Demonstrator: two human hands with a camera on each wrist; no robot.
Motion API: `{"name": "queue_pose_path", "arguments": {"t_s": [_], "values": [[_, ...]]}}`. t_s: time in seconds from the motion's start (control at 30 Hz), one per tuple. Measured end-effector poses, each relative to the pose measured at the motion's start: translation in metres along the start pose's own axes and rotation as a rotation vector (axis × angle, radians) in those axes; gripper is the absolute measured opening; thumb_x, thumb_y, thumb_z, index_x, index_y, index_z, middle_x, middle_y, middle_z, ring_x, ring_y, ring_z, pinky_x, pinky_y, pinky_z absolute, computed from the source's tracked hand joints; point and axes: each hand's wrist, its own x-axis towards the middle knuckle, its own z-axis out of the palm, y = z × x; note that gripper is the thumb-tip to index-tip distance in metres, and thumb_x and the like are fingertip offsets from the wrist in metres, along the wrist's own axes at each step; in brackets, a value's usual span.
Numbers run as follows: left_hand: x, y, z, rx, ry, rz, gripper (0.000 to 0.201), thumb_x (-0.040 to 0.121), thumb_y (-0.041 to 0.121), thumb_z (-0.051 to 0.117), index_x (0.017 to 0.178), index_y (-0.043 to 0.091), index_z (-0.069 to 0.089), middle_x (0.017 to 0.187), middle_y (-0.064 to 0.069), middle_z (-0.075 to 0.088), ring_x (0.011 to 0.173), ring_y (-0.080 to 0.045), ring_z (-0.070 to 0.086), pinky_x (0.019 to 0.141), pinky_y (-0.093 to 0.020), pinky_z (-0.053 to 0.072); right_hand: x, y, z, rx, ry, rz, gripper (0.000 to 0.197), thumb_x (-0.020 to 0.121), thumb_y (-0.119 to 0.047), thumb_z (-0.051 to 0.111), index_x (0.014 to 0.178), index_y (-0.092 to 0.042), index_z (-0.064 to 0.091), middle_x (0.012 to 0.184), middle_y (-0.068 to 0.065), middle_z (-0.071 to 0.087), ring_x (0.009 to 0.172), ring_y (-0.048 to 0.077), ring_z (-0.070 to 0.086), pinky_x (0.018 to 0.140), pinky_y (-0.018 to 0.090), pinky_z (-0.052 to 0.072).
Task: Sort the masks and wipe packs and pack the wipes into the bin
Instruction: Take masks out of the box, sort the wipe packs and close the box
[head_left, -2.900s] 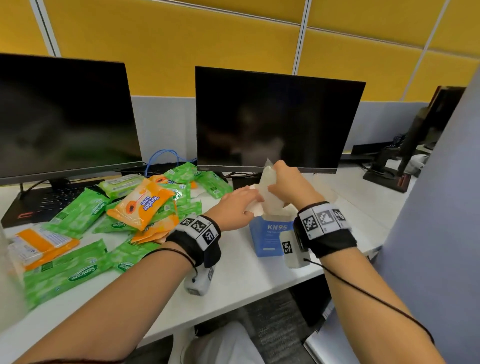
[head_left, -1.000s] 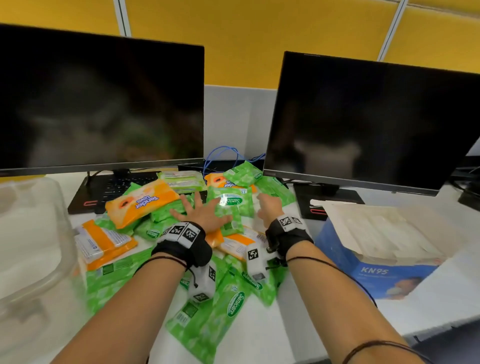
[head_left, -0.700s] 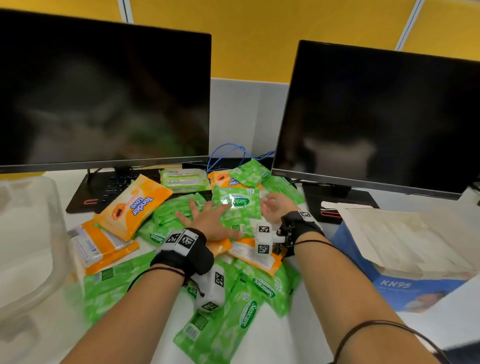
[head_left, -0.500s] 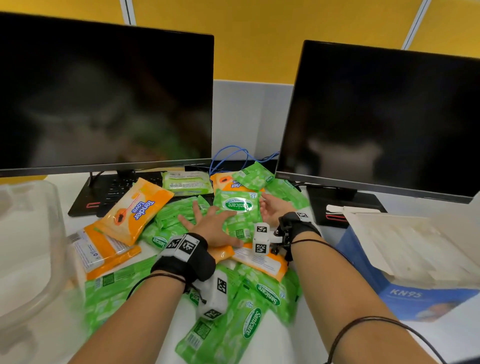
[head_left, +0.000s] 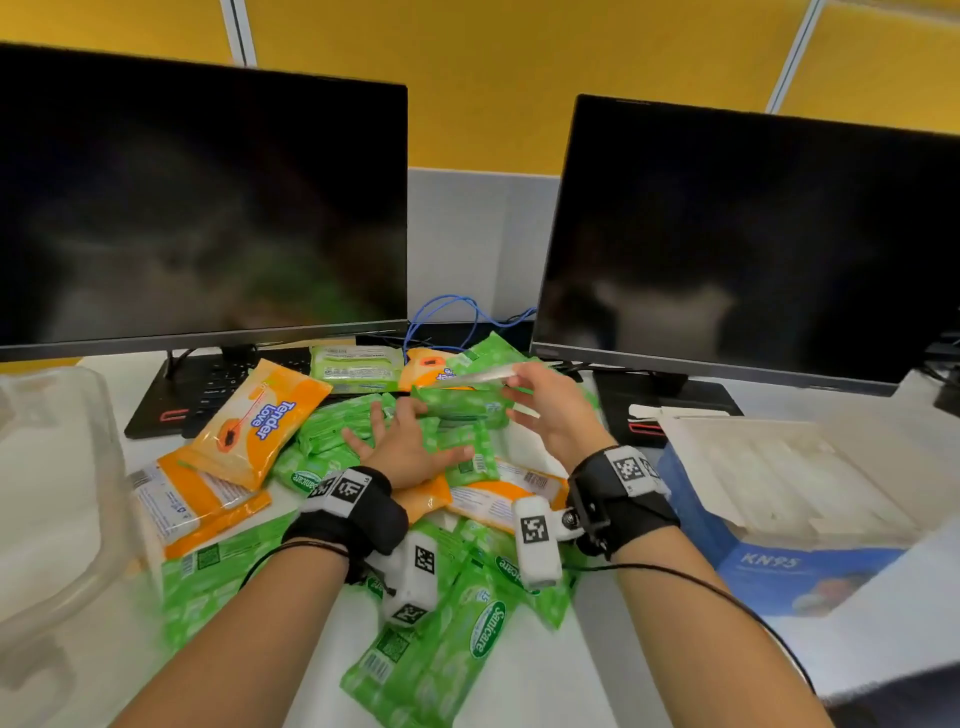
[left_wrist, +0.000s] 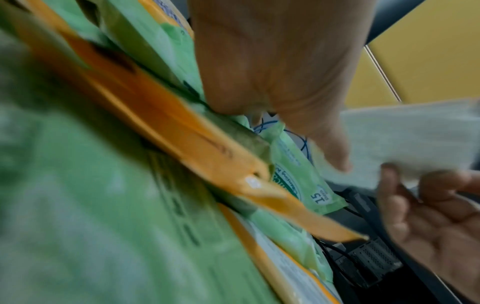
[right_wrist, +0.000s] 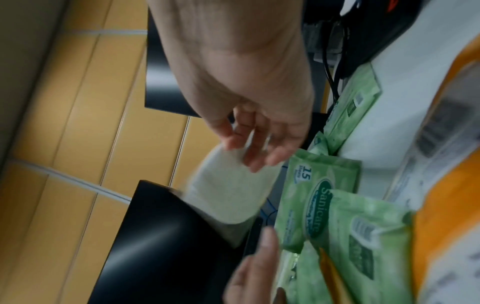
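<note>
At 12 o'clock of the wipe-pack pile (head_left: 395, 488), the right hand (head_left: 556, 410) pinches 1 flat white wrapped mask (head_left: 480, 375) at its near edge and holds it above the packs. The left hand (head_left: 405, 447) lies spread and flat on the green packs, gripping nothing. The mask looks light, thin and floppy, so an edge pinch should suffice; the wipe packs look soft, slick-filmed and heavier, best gripped across the middle. I count 4 orange packs; the green ones overlap too much to count. The KN95 box (head_left: 810, 566) sits at 3 o'clock, the clear bin (head_left: 62, 519) at 9 o'clock.

Left hand (head_left: 402, 449) flat, right hand (head_left: 553, 410) raised, pinching.
</note>
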Motion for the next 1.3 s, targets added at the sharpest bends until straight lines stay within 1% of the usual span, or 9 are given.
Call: {"name": "queue_pose_path", "arguments": {"t_s": [0.13, 0.27, 0.37, 0.47, 0.57, 0.67, 0.87, 1.03, 1.3], "values": [[-0.010, 0.008, -0.019, -0.394, 0.129, 0.243, 0.093, 0.070, 0.038, 0.080, 0.141, 0.034, 0.021, 0.153, 0.001, 0.024, 0.141, -0.019, 0.023, 0.118, -0.051, 0.009, -0.029, -0.009, -0.005, -0.094, -0.071, 0.002, 0.027, 0.091, -0.016, 0.045, 0.065, -0.016, 0.046, 0.067, -0.001, 0.058, 0.069, 0.009, 0.067, 0.062, 0.023, 0.048], [-0.016, 0.013, -0.028, -0.230, 0.141, 0.395, 0.032, 0.091, 0.010, 0.056, 0.117, 0.027, 0.064, 0.126, -0.005, 0.062, 0.109, -0.023, 0.059, 0.087, -0.035, 0.048, -0.054, -0.007, -0.001, -0.451, -0.296, 0.155, 0.027, 0.096, -0.026, 0.047, 0.074, -0.013, 0.056, 0.080, 0.004, 0.068, 0.063, 0.013, 0.062, 0.057, 0.023, 0.049], [-0.025, 0.009, -0.034, -0.298, 0.303, 0.246, 0.028, 0.099, 0.017, 0.043, 0.118, 0.008, 0.061, 0.108, -0.011, 0.065, 0.094, -0.027, 0.059, 0.075, -0.031, 0.042, -0.070, -0.007, -0.008, -0.875, -0.517, 0.365, 0.037, 0.099, -0.037, 0.047, 0.114, -0.005, 0.059, 0.087, 0.008, 0.069, 0.054, 0.012, 0.063, 0.051, 0.022, 0.047], [-0.034, 0.007, -0.045, -0.489, 0.394, 0.131, 0.035, 0.100, 0.026, 0.041, 0.123, 0.003, 0.054, 0.108, -0.017, 0.060, 0.099, -0.033, 0.059, 0.083, -0.039, 0.050, -0.084, -0.004, -0.012, -1.105, -0.682, 0.518, 0.041, 0.098, -0.030, 0.050, 0.132, -0.008, 0.052, 0.099, 0.005, 0.070, 0.084, 0.021, 0.072, 0.061, 0.025, 0.050], [-0.047, 0.005, -0.054, -0.490, 0.308, 0.068, 0.043, 0.100, 0.037, 0.036, 0.130, 0.009, 0.048, 0.119, -0.017, 0.059, 0.106, -0.036, 0.059, 0.092, -0.050, 0.050, -0.080, -0.010, -0.015, -1.172, -0.507, 0.301, 0.049, 0.097, -0.021, 0.052, 0.144, -0.018, 0.040, 0.118, 0.003, 0.064, 0.109, 0.019, 0.061, 0.082, 0.033, 0.051], [-0.060, -0.006, -0.058, -0.352, 0.190, 0.069, 0.048, 0.102, 0.039, 0.029, 0.138, 0.010, 0.042, 0.127, -0.015, 0.055, 0.115, -0.034, 0.054, 0.095, -0.035, 0.043, -0.087, -0.023, -0.014, -1.407, -0.358, -0.074, 0.051, 0.094, -0.028, 0.056, 0.143, -0.024, 0.043, 0.142, 0.004, 0.050, 0.123, 0.021, 0.051, 0.096, 0.031, 0.041], [-0.079, -0.027, -0.056, -0.234, 0.180, -0.045, 0.054, 0.103, 0.038, 0.021, 0.141, 0.002, 0.037, 0.145, -0.022, 0.041, 0.134, -0.036, 0.038, 0.109, -0.040, 0.030, -0.152, 0.000, 0.036, -1.559, -0.988, 0.161, 0.066, 0.082, -0.042, 0.071, 0.140, -0.047, 0.039, 0.130, -0.003, 0.048, 0.121, 0.021, 0.049, 0.096, 0.035, 0.046], [-0.091, -0.048, -0.043, -0.060, 0.101, -0.382, 0.070, 0.098, 0.055, 0.012, 0.149, 0.008, 0.021, 0.157, -0.024, 0.005, 0.145, -0.043, -0.004, 0.117, -0.052, -0.005, -0.161, 0.036, 0.044, -1.839, -0.727, -0.016, 0.093, 0.074, -0.058, 0.072, 0.147, -0.051, 0.014, 0.160, 0.011, -0.004, 0.141, 0.039, 0.027, 0.109, 0.049, 0.034], [-0.116, -0.018, -0.030, -0.254, -0.077, -0.294, 0.066, 0.102, 0.045, 0.013, 0.144, -0.003, 0.031, 0.152, -0.020, 0.030, 0.140, -0.030, 0.031, 0.110, -0.032, 0.025, -0.142, 0.014, 0.025, -1.823, -0.354, -0.150, 0.064, 0.085, -0.026, 0.068, 0.140, -0.015, 0.037, 0.139, 0.015, 0.040, 0.116, 0.034, 0.054, 0.090, 0.041, 0.050]]}}
